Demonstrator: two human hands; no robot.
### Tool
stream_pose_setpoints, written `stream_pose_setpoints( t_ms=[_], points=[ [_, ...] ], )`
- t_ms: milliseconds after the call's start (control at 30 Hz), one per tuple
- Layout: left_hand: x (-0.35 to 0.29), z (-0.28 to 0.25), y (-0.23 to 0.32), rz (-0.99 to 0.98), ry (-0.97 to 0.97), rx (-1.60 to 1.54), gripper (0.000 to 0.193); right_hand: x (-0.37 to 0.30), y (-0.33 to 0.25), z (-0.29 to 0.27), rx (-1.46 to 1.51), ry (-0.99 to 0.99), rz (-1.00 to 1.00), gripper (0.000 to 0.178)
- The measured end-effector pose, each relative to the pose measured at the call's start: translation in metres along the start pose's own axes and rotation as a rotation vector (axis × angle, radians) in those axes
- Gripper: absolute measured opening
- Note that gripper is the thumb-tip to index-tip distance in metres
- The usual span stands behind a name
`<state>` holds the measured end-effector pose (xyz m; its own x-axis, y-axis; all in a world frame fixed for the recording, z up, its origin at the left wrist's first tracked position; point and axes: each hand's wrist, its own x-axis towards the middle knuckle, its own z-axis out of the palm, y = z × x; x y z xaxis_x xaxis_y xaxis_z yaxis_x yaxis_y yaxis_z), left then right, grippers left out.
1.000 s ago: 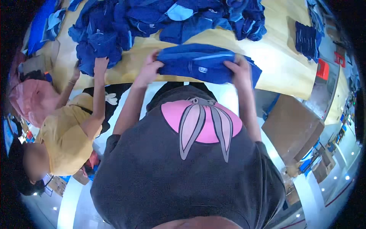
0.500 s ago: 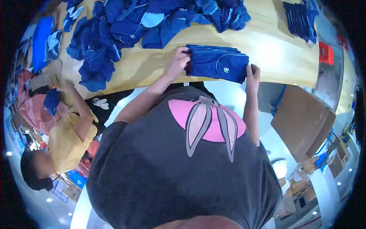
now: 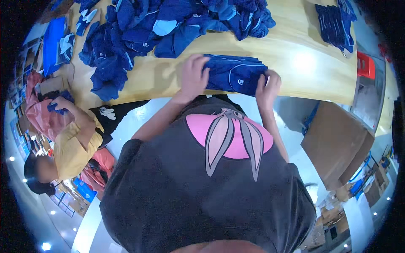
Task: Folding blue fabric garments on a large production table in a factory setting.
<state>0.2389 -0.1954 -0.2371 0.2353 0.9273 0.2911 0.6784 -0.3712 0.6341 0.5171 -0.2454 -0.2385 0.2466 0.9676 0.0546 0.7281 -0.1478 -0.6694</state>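
A folded navy garment (image 3: 223,74) with thin light piping and a small white emblem lies near the front edge of the table. My left hand (image 3: 194,76) is at its left end, fingers bent and pressed against the fold. At the opposite end, my right hand (image 3: 268,86) has thumb and fingers curled on the right edge. Both hands hold the garment between them; some fingertips are hidden by the cloth or slightly blurred. Beyond my left hand spreads a loose heap of similar navy garments (image 3: 139,29), with a pale blue piece among them.
The wooden table (image 3: 291,80) curves across the top. A stack of folded navy garments (image 3: 334,27) sits at its far right. A red plastic stool (image 3: 365,65) and a brown carton (image 3: 335,141) stand to the right. At left, a person in yellow (image 3: 76,145) handles dark cloth.
The right hand has moved left and down, its fingers now farther over the garment's right end. The left hand has turned more flatly against the left end. The co-worker's arm has moved lower.
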Motion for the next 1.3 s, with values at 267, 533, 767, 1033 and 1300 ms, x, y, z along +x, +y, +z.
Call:
stream_pose_setpoints(
  t_ms=[267,533,767,1033,1300],
  points=[
    [-0.010,0.037,-0.015,0.282,-0.404,0.250,0.058,0.002,-0.023,0.066,-0.453,-0.172,-0.344,0.058],
    [-0.015,0.034,-0.051,0.050,-0.194,0.293,0.057,-0.004,-0.012,0.063,-0.472,-0.178,-0.313,0.056],
    [0.070,-0.013,-0.204,-0.977,0.546,0.237,0.057,0.009,-0.037,0.044,-0.216,-0.082,-0.321,0.044],
    [0.103,-0.058,-0.196,-0.390,0.223,-0.947,0.024,0.042,-0.093,0.060,-0.079,0.016,-0.394,0.044],
    [0.036,-0.248,-0.067,-0.541,0.553,-1.629,0.048,0.056,-0.202,0.083,0.307,-0.242,-0.405,0.057]
  ],
)
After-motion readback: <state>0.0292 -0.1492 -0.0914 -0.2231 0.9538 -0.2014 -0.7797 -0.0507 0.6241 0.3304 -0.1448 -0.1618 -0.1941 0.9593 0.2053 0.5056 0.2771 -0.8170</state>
